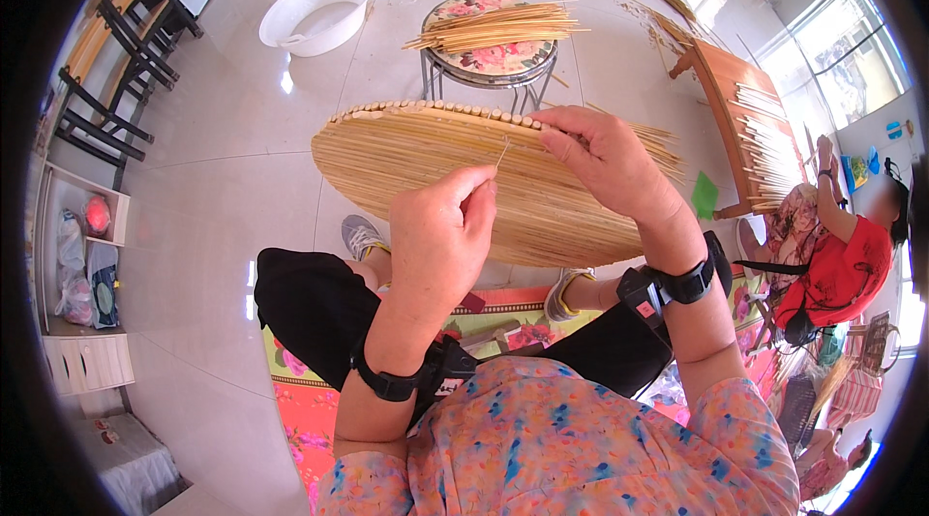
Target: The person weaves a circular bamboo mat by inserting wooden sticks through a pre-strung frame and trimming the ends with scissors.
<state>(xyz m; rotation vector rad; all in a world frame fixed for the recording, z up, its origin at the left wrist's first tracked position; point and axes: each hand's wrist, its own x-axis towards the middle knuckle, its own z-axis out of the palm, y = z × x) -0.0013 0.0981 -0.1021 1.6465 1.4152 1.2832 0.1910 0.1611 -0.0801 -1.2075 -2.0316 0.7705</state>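
Observation:
A mat of straw-coloured stalks (pixel 426 153) laid side by side is held tilted in front of me, its cut stalk ends lined up along the far edge. My right hand (pixel 610 163) grips that edge at the right, thumb on the near face and fingers partly hidden behind. Closed in a pinch, my left hand (pixel 440 230) is in front of the mat's middle. From its fingertips a thin pale strand (pixel 503 154) rises toward the stalk ends; whether it is thread or a needle is too fine to tell.
Beyond the mat stands a round flowered stool (pixel 494 71) bearing a bundle of stalks (pixel 498 27). A white basin (pixel 319 11) is at the far left. On the right, a person in red (pixel 842 269) sits by a wooden table (pixel 735 119) with more stalks. A patterned mat (pixel 300 419) lies beneath me.

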